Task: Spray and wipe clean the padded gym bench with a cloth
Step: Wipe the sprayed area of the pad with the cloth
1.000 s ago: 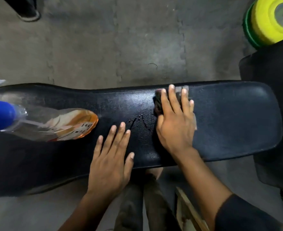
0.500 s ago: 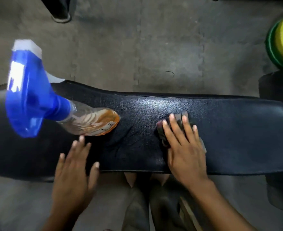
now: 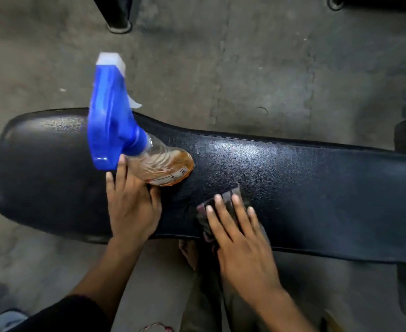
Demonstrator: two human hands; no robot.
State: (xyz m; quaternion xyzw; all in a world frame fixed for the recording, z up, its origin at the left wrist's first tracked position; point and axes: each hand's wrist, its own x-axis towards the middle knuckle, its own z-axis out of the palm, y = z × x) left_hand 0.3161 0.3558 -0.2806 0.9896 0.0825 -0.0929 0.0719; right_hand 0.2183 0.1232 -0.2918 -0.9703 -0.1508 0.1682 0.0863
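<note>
Left hand (image 3: 133,207) cups the spray bottle (image 3: 159,167) at ten o'clock for respraying; right hand (image 3: 241,238), flat, pins cloth (image 3: 221,200) to bench (image 3: 317,188).

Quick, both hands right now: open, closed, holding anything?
Left hand: fingers closing around the spray bottle; a firm grip cannot be told.
Right hand: open, flat, pressing the cloth onto the bench.
</note>
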